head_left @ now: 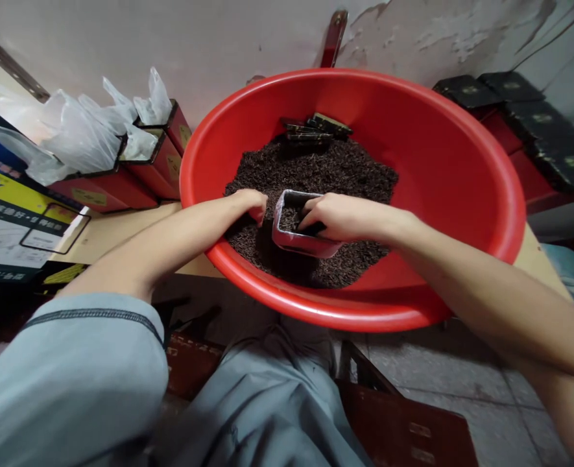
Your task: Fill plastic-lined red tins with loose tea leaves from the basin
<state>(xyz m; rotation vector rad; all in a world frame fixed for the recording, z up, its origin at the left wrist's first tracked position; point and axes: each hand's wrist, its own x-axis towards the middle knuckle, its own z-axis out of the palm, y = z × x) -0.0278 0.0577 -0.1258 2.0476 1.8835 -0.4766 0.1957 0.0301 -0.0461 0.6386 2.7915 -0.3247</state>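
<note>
A large red plastic basin [452, 162] holds a heap of dark, thin, twisted dry leaves [316, 165] that look like loose tea. On the heap, slightly tilted, rests a small red tin [306, 243] with a clear plastic liner folded over its rim and dark leaves inside. My right hand [338, 217] reaches into the tin's mouth, a finger stretched down onto the leaves; its other fingertips are hidden. Just left of the tin, my left hand [255, 204] hovers low over the heap with its fingers curled together. Whatever those fingers hold is hidden.
Several dark lids [316, 130] lie on the heap at the basin's back. Red tins [106, 188] with white plastic bags sticking out stand to the left, near a printed carton [14, 214]. Closed red tins with black tops [542, 123] are stacked at right. A peeling wall [267, 39] rises behind.
</note>
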